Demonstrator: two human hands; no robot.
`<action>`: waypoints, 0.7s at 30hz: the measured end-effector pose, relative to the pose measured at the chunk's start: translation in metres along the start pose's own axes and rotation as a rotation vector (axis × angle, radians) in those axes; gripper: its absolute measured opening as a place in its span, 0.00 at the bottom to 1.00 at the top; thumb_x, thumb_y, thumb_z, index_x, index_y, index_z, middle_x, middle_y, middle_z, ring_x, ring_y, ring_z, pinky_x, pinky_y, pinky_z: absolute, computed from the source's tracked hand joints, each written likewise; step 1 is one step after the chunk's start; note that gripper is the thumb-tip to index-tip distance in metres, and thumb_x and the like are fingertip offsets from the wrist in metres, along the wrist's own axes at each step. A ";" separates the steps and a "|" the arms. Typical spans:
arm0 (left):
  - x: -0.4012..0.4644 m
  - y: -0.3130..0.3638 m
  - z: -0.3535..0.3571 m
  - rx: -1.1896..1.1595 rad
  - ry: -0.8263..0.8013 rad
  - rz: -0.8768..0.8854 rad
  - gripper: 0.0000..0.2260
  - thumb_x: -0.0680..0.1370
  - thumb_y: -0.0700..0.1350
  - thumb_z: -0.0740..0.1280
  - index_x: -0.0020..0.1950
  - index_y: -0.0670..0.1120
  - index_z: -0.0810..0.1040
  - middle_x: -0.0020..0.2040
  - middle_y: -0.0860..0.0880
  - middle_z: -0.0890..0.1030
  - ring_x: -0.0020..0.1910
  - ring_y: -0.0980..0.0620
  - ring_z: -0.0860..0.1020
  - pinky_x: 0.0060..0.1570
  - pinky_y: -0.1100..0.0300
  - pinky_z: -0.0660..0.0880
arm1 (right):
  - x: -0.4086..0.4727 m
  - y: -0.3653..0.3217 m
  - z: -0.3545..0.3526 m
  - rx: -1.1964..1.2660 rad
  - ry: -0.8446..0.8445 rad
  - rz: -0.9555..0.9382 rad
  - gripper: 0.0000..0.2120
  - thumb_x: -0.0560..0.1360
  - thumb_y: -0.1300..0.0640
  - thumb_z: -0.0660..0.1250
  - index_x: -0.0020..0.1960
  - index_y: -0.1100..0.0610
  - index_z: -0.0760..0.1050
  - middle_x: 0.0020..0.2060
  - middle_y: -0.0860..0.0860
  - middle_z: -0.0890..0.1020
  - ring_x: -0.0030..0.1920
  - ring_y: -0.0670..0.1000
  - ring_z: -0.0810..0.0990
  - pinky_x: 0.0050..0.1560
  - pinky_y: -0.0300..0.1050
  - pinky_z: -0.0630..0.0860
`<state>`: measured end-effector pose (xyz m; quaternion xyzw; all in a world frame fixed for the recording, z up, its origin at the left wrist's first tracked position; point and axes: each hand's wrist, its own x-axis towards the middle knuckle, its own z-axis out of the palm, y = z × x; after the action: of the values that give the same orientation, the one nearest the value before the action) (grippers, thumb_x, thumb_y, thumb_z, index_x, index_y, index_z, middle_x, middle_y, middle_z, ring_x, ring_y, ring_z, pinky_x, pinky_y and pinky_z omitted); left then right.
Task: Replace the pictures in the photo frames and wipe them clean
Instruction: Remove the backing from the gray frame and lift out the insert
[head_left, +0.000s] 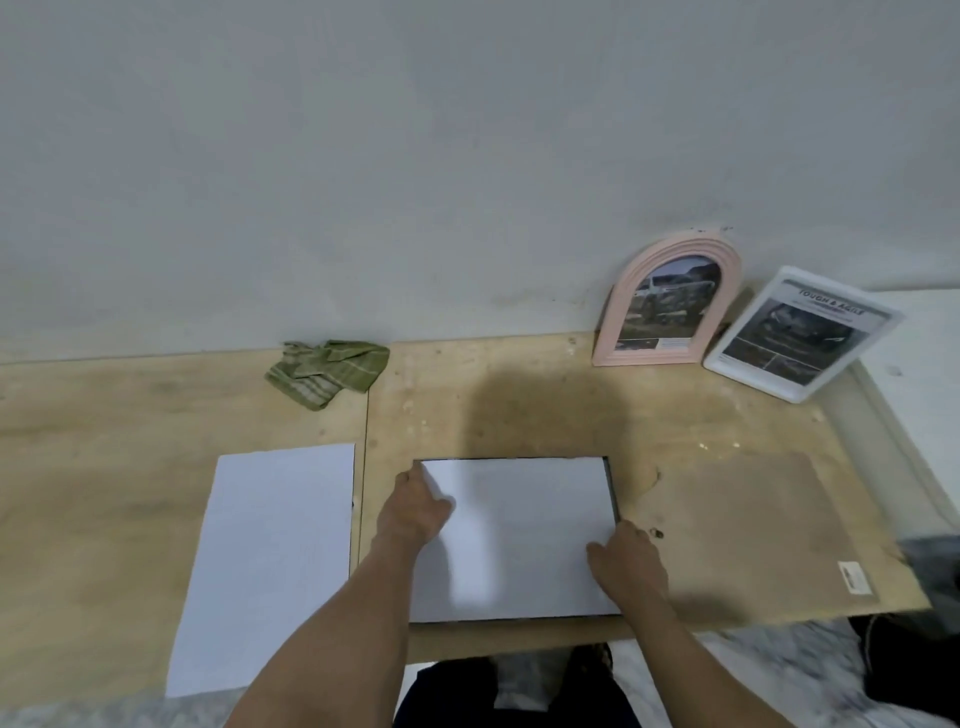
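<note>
Head view looks down on a plywood table (519, 415) set against a pale wall (467, 156). Near the front edge lies a dark-rimmed frame (614, 499), flat, with a white sheet (519, 535) covering nearly its whole area; only a thin dark border shows along the far, right and near sides. The left hand (415, 506) sits at the sheet's far-left corner, where the paper's corner is lifted slightly against the fingers; it looks like a pinch on that corner, though blur keeps the grip from being certain. The right hand (631, 564) rests on the sheet's right edge near the frame's border, fingers bent and pressing down on the paper (whether the fingertips hook the frame's rim cannot be told).

Just left of the frame, apart from it, a second white sheet (270, 561) lies flat, its near end reaching past the table's front edge. A crumpled green striped cloth (327, 371) sits at the back by the wall, well apart from both hands. At the back right, 2 more frames lean upright against the wall: a pink arched frame (618, 312) holding a vehicle picture, and just beside it a white rectangular frame (727, 358) with a dark printed page, tilted. A small white label (853, 577) lies near the table's right front corner.
</note>
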<state>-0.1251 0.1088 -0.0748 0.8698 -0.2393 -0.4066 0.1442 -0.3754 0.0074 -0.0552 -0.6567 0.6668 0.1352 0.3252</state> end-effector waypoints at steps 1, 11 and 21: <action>0.003 0.000 0.001 -0.006 0.004 -0.008 0.34 0.76 0.51 0.67 0.78 0.40 0.60 0.72 0.41 0.68 0.69 0.40 0.72 0.62 0.51 0.71 | 0.000 -0.002 0.001 0.013 -0.008 0.015 0.22 0.77 0.52 0.61 0.67 0.61 0.66 0.62 0.57 0.73 0.61 0.57 0.73 0.56 0.48 0.70; 0.012 0.002 -0.003 -0.363 0.092 -0.044 0.04 0.67 0.40 0.67 0.33 0.47 0.75 0.33 0.52 0.74 0.34 0.52 0.70 0.35 0.63 0.68 | 0.001 0.002 0.010 0.114 0.032 0.027 0.22 0.76 0.54 0.63 0.66 0.63 0.67 0.62 0.59 0.71 0.63 0.60 0.71 0.61 0.51 0.70; 0.010 0.005 0.002 -0.067 0.064 -0.014 0.24 0.74 0.47 0.69 0.68 0.41 0.71 0.66 0.44 0.68 0.62 0.42 0.74 0.59 0.53 0.72 | 0.015 0.011 0.010 0.262 0.010 0.041 0.10 0.73 0.54 0.67 0.37 0.54 0.67 0.41 0.54 0.74 0.44 0.55 0.75 0.41 0.42 0.69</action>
<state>-0.1224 0.0993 -0.0803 0.8787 -0.2147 -0.3876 0.1778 -0.3821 0.0024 -0.0747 -0.5956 0.6936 0.0504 0.4021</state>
